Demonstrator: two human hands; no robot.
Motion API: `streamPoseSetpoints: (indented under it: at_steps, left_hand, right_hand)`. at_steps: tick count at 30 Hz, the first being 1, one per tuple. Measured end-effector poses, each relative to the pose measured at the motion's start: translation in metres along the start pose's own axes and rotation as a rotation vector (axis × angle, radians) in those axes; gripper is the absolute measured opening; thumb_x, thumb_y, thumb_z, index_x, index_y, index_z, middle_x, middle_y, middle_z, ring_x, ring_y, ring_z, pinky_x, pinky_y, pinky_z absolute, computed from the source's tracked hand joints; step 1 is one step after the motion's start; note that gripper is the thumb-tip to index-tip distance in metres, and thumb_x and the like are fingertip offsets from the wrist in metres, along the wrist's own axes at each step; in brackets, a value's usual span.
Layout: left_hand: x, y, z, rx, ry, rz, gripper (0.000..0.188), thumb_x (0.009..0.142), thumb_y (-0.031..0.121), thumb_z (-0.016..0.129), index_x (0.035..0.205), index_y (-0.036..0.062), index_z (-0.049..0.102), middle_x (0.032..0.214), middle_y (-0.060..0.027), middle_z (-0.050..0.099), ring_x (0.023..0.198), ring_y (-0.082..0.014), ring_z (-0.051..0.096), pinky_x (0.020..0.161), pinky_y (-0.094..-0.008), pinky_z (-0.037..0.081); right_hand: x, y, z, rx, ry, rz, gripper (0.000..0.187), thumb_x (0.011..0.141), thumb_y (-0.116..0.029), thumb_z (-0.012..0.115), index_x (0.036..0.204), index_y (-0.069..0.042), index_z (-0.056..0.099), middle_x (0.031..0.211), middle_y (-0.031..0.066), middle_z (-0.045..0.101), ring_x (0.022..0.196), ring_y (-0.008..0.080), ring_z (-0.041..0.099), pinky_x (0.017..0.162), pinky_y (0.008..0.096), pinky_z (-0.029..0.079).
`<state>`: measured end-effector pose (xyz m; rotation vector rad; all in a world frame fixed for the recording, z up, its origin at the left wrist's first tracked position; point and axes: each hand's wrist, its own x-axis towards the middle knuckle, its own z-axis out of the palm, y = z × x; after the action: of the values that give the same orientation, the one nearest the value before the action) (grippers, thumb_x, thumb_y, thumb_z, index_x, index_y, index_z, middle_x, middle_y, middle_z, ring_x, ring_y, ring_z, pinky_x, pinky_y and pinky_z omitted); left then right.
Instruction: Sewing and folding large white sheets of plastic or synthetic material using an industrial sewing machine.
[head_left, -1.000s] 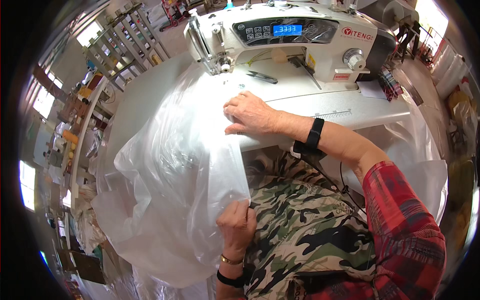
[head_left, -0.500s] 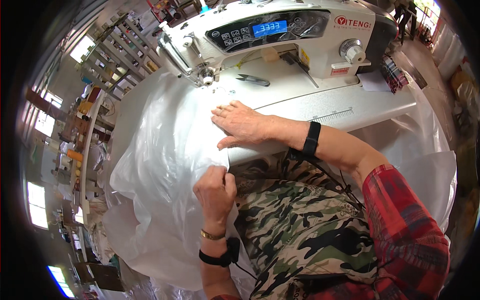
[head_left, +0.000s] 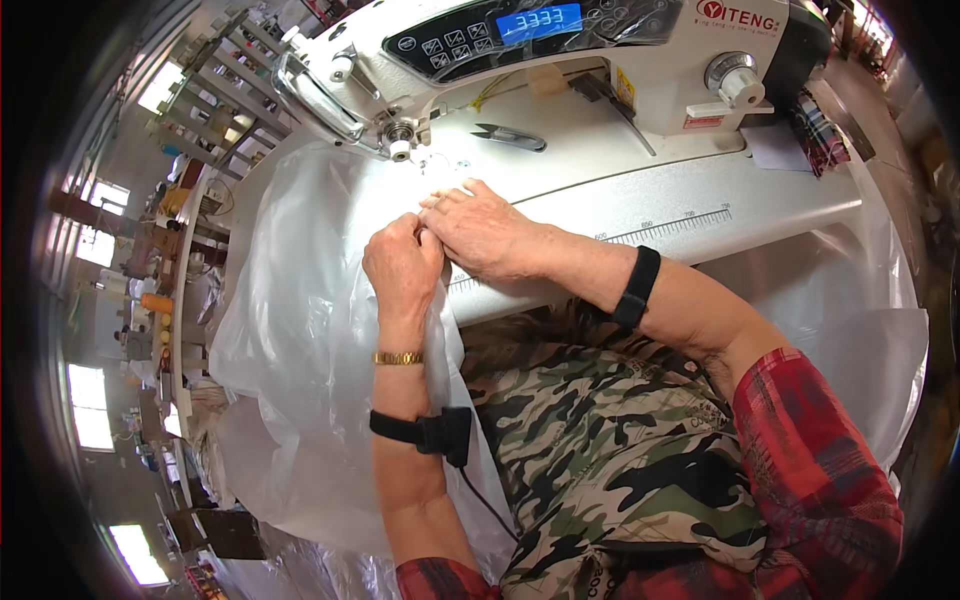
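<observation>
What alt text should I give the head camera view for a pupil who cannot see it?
A person's left hand and right hand sit close together at the edge of translucent plastic sheeting, near the needle end of a white sewing machine. Dark snips lie on the machine bed, and camouflage-patterned cloth covers the person's lap.

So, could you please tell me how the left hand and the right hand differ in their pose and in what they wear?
The left hand is curled, while the right hand lies flatter, fingers more extended. The left hand has a gold band at its wrist; the right hand shows none. The left forearm rises from below; the right forearm slants in from the lower right. Both forearms wear a black strap.
</observation>
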<state>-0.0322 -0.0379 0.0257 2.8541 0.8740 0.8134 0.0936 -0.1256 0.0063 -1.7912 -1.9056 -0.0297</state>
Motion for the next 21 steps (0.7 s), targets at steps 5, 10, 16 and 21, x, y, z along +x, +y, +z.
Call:
streamPoseSetpoints:
  at_steps: [5,10,16,21]
  left_hand:
    - [-0.032,0.021,-0.037,-0.367,-0.098,-0.133,0.035,0.091,0.019,0.059,0.118,-0.0002,0.064,0.092,-0.0225,0.067,0.084,-0.0354,0.065,0.077,-0.0407,0.051]
    - [-0.101,-0.015,-0.059,-0.059,0.035,-0.158,0.046,0.1,0.024,0.053,0.139,0.0018,0.049,0.129,-0.022,0.058,0.117,-0.0363,0.056,0.1,-0.0442,0.043]
    - [-0.135,-0.111,-0.043,0.19,0.065,-0.127,0.047,0.101,0.03,0.05,0.142,0.0062,0.048,0.147,-0.0143,0.046,0.14,-0.0321,0.037,0.113,-0.0452,0.03]
    - [-0.127,-0.121,-0.039,0.072,-0.061,-0.141,0.052,0.101,0.036,0.049,0.145,0.0086,0.045,0.153,-0.0107,0.04,0.146,-0.0294,0.028,0.117,-0.0453,0.023]
  right_hand:
    - [-0.003,0.007,-0.003,0.016,-0.021,0.04,0.035,0.092,-0.014,0.049,0.122,0.003,0.055,0.13,0.0205,0.058,0.122,0.0317,0.053,0.103,0.0446,0.035]
    - [-0.002,0.005,-0.015,0.091,-0.068,0.105,0.036,0.091,-0.011,0.05,0.124,0.004,0.053,0.127,0.0225,0.058,0.122,0.0334,0.052,0.104,0.0446,0.036]
    - [-0.026,-0.009,-0.005,0.076,0.398,-0.115,0.025,0.092,-0.014,0.057,0.111,0.002,0.059,0.104,0.0193,0.065,0.097,0.0332,0.064,0.083,0.0427,0.052]
    - [-0.107,-0.072,0.019,0.369,0.25,-0.049,0.019,0.092,-0.019,0.06,0.098,-0.002,0.067,0.085,0.0159,0.067,0.077,0.032,0.066,0.07,0.038,0.054]
